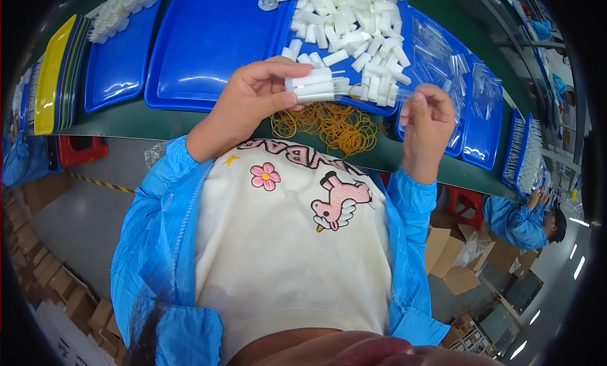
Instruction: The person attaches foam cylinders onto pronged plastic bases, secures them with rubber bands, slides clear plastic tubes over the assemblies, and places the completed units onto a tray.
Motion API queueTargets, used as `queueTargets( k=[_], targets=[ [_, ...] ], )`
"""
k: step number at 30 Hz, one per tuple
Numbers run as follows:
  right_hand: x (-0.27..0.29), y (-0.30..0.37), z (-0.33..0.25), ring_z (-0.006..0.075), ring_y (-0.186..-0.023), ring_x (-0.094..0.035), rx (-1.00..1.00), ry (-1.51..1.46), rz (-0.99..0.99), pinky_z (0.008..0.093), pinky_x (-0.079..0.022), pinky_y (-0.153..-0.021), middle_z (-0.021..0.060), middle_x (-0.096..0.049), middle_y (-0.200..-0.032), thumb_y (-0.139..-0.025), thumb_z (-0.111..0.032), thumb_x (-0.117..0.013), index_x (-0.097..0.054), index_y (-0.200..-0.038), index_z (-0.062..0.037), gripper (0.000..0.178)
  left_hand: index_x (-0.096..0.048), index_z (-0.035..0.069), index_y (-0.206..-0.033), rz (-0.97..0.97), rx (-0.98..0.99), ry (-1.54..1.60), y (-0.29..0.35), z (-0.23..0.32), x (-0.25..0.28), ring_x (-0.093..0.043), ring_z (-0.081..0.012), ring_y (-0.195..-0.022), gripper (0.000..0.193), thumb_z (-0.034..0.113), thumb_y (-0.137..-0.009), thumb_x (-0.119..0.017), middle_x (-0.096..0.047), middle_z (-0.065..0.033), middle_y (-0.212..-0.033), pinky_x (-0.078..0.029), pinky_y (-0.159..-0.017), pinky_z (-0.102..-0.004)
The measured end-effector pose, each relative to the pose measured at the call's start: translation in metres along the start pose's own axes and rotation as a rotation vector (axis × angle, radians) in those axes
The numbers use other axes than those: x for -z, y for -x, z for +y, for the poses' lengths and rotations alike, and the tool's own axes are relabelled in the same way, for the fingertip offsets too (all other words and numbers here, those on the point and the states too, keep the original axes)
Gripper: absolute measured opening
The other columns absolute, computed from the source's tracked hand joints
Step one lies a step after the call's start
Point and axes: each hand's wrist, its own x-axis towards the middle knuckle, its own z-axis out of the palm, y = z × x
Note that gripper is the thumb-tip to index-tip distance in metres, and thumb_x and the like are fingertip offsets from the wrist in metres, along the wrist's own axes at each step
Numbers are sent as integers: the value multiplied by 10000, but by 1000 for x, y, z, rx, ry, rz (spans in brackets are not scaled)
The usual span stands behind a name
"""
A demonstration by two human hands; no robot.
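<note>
My left hand [250, 93] is closed round a small bundle of white and clear plastic tubes [314, 86], held level above the table's near edge. Clear ends of the bundle point right, and a thin yellowish rubber band [358, 91] shows just beyond them. To the right, my right hand [429, 122] pinches a clear plastic piece [403, 95] between thumb and fingertips; its exact shape is hard to make out. Beneath and between the hands lies a loose heap of yellow-brown rubber bands [332, 127]. Short white cylinders [363, 34] are piled on a blue tray just behind the bundle.
Left of the pile is a large bare blue tray [212, 43]. Blue trays of clear tubes [436, 56] stand at the right. Nested trays [54, 75], the front one yellow, stand far left. Co-workers in blue [518, 220] sit at both sides.
</note>
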Motion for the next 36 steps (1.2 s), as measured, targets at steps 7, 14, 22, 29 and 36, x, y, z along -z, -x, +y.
queueTargets(
  k=[7,14,22,29,36],
  targets=[
    [-59,8,3,159,-763,-648,-76,-232,-68,224,-496,-581,138,-636,-1063,-919,9,-607,-581,-1068,27,153,-635,-22,-1160,-51,-109,-42,5,-1,6,-600,-228,-1114,357,-108,-814,-652,-572,-131,-1221,-501,-959,-329],
    [-57,11,10,194,-911,-672,-71,-110,-157,243,-525,-677,170,-654,-1123,-917,6,-610,-584,-1163,48,251,-643,-22,-1159,-2,-107,-52,10,1,12,-600,-207,-1089,353,-97,-814,-666,-578,-122,-1198,-509,-936,-311],
    [-66,17,10,191,-910,-669,2,-15,-237,258,-535,-701,145,-631,-1073,-882,64,-620,-619,-1096,64,214,-649,-28,-1161,0,-102,-89,8,-4,12,-614,-176,-1026,364,-94,-805,-685,-583,-102,-1166,-528,-871,-274],
    [-57,18,12,191,-904,-668,50,-10,-254,256,-538,-702,148,-614,-1082,-881,87,-600,-621,-1095,59,217,-648,-37,-1157,1,-71,-43,7,-5,11,-621,-169,-1007,354,-85,-809,-692,-587,-95,-1133,-529,-870,-271],
    [-66,23,18,193,-901,-669,-1,-44,-234,262,-541,-713,144,-607,-1081,-883,87,-597,-618,-1087,59,207,-659,-16,-1118,-10,-65,-96,7,0,13,-599,-205,-1065,358,-92,-771,-701,-583,-128,-1161,-512,-926,-317]
  ],
)
